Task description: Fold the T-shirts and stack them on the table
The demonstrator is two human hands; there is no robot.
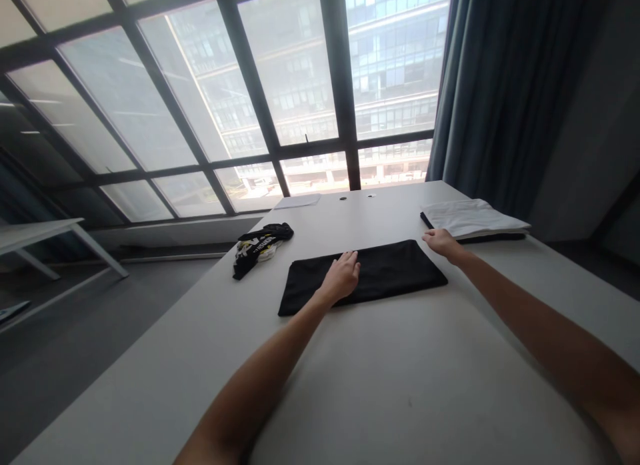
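Observation:
A black cloth (390,268), folded into a flat rectangle, lies on the white table. My left hand (343,276) rests on its middle, palm down with the fingers stretched out. To the right, my right hand (443,243) is closed, fingers curled together, at the left end of a stack of folded white cloth (470,216) with black cloth (493,237) beneath. Whatever is between those fingers, if anything, is hidden. A crumpled black garment (263,245) with white lettering and yellow patches lies left of the folded cloth.
The white table (360,378) reaches toward large framed windows. A thin white sheet (299,201) lies at its far left corner, near small round fittings in the top. A dark blue curtain (500,98) hangs at the right. Another table (40,230) stands to the left.

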